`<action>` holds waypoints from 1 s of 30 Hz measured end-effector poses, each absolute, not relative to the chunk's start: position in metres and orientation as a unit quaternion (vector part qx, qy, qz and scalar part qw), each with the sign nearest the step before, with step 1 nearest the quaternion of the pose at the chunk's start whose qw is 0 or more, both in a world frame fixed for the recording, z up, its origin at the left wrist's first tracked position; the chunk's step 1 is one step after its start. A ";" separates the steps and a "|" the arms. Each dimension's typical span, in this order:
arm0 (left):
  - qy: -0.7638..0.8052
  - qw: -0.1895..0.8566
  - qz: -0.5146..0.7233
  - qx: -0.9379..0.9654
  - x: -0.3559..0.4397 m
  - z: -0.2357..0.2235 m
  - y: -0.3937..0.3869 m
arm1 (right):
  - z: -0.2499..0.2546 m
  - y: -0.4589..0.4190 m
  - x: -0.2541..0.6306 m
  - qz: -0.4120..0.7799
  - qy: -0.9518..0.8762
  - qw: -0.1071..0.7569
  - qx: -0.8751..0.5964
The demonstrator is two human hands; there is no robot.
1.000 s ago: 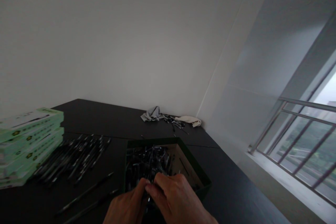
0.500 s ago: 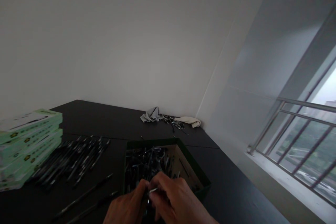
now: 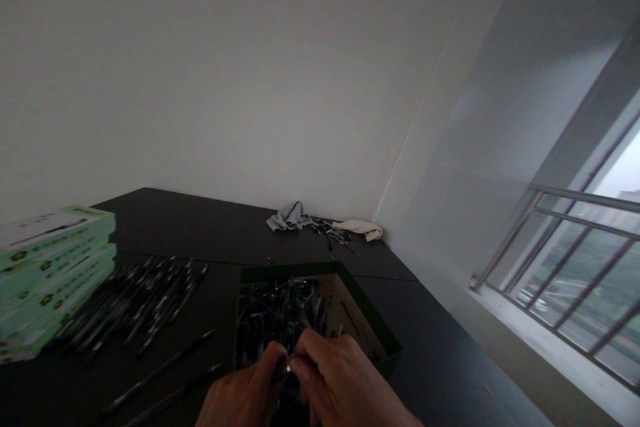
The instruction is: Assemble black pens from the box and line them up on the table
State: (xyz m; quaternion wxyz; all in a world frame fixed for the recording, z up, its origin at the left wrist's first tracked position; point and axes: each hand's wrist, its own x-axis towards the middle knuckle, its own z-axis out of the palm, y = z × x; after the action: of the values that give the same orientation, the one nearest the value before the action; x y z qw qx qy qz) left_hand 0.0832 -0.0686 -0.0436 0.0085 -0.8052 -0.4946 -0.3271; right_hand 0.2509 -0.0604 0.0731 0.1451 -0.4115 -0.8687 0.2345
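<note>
Both hands meet over the near edge of a dark green box (image 3: 367, 303) holding a jumble of small black and clear pen parts (image 3: 287, 310). My left hand (image 3: 245, 390) is closed, thumb and forefinger pinching a dark pen part. Close against it, my right hand (image 3: 337, 373) is also closed in a pinch. A small shiny tip (image 3: 289, 368) shows between the two sets of fingers; most of what they hold is hidden. Two black pens (image 3: 160, 370) lie on the table beside my left hand.
Many black pens (image 3: 145, 303) lie in rows at the left, beside a stack of light green boxes (image 3: 60, 267). Far back on the black table (image 3: 200, 220) are a grey cloth (image 3: 289, 217), more loose pen parts (image 3: 333, 232) and a cream cloth (image 3: 363, 228). A railing (image 3: 575, 197) crosses the window.
My right hand's fingers have closed in tighter against my left fingertips. The silvery piece between them now shows only as a small bright spot.
</note>
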 end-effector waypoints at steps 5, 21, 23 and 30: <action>-0.492 0.010 -0.323 -0.808 0.084 -0.044 -0.068 | 0.075 -0.060 0.251 0.203 -0.881 0.167 -0.393; -0.474 0.013 -0.356 -0.805 0.086 -0.031 -0.069 | 0.074 -0.060 0.245 0.204 -0.880 0.175 -0.391; -0.477 0.006 -0.357 -0.803 0.086 -0.028 -0.070 | 0.076 -0.060 0.247 0.237 -0.872 0.190 -0.384; -0.493 -0.005 -0.343 -0.800 0.087 -0.034 -0.072 | 0.077 -0.064 0.244 0.189 -0.872 0.148 -0.428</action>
State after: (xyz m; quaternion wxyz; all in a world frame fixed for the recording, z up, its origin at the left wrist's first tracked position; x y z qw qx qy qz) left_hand 0.0872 -0.0718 -0.0344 -0.0046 -0.7996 -0.4931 -0.3428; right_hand 0.2441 -0.0643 0.0769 0.1479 -0.4275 -0.8716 0.1889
